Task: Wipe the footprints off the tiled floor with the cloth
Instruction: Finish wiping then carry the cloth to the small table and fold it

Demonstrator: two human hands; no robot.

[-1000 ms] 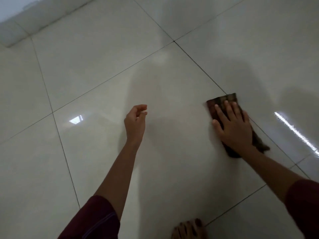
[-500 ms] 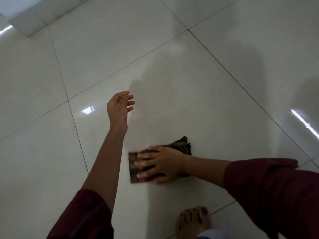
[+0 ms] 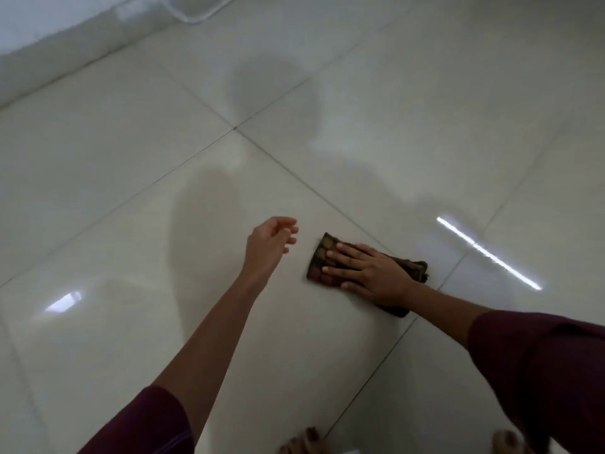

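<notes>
Two bare hands show in the head view, both reaching over the glossy tiled floor (image 3: pixel 131 178). We see the right hand (image 3: pixel 366 271) pressed flat on the dark brown cloth (image 3: pixel 322 257), fingers spread wide across it; the cloth lies on the tile just beside a grout line. The left hand (image 3: pixel 270 240) hangs above the floor near the cloth, apart from it, fingers loosely curled and empty. We cannot make out any footprints. Toes (image 3: pixel 302 445) show at the bottom edge.
</notes>
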